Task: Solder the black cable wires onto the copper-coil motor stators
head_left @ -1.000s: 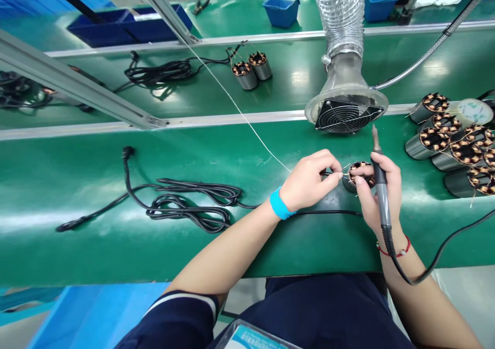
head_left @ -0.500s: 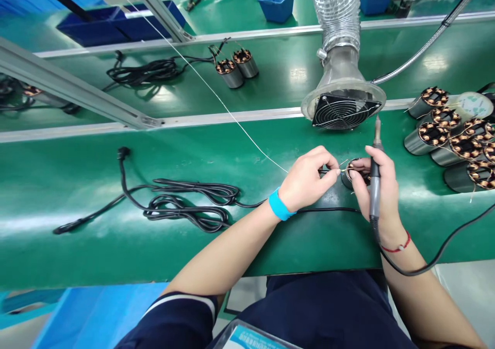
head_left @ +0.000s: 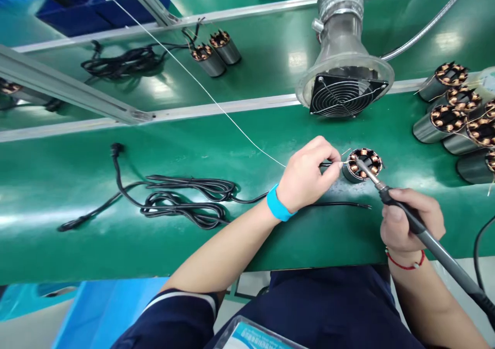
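2 hands are engaged at the stator (head_left: 367, 159), which stands upright on the green bench (head_left: 232, 251), below the fan hood (head_left: 342, 96). The change since 0.5 s ago is on my right side: my right hand (head_left: 412, 222) has drawn its fingers off the stator and swung the soldering iron (head_left: 436, 246) down, so the tip now lies over the coil ring. Those fingers are wrapped firmly round the handle. My left hand (head_left: 309, 173) has kept its place at the stator's side, thumb and forefinger pinching a black lead (head_left: 327, 164) with its pale end at the rim. I judge that positioning has given way to applying the tip. The withdrawal also exposes the bared end of a black cable (head_left: 344, 204) on the bench.

Not verified: whether the tip touches the joint or merely overlaps it from this angle. The white wire (head_left: 218, 105) disappears behind my left hand; I cannot tell how it is held there. The stators (head_left: 439, 125) at far right are partly cut off by the frame edge.
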### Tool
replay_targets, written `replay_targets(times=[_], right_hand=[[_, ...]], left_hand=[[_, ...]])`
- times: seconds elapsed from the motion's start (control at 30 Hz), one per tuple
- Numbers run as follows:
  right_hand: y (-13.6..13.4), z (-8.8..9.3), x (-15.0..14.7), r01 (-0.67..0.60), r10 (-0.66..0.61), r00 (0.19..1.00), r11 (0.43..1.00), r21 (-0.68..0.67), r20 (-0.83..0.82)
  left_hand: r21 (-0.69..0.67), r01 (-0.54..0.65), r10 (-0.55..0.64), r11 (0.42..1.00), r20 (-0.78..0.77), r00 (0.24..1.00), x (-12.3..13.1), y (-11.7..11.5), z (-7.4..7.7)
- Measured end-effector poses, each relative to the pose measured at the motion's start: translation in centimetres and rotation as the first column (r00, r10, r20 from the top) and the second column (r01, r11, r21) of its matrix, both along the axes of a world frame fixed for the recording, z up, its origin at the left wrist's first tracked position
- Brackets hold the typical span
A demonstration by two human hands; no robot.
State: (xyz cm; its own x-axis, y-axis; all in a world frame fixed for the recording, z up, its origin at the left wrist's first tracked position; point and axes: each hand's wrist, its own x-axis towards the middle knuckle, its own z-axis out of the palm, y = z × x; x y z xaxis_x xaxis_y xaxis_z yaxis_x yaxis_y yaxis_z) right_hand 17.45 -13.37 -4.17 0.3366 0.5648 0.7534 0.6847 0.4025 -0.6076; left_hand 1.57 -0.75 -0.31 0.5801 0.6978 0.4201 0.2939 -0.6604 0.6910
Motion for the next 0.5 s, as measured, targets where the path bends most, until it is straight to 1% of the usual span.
replay_targets(times=[0.07,0.2,0.5], right_hand=[[0.01,-0.04,0.01,-0.004,0.004,1.0,1.0,-0.011,0.026],[0.02,0.06,-0.12,0.015,-0.014,1.0,0.999,-0.047,0.021],[0.3,0.29,-0.3,-0.026,0.026,0.999,1.0,-0.013,0.02]], left_hand=[[0.018,0.0,0.0,1.0,-0.003,1.0,0.01,0.04,0.0],[0.038,-0.002,0.003,0.999,-0.014,1.0,0.1,0.03,-0.05],[0.015,-0.024,0.025,1.0,-0.035,0.999,0.05,0.0,0.04]])
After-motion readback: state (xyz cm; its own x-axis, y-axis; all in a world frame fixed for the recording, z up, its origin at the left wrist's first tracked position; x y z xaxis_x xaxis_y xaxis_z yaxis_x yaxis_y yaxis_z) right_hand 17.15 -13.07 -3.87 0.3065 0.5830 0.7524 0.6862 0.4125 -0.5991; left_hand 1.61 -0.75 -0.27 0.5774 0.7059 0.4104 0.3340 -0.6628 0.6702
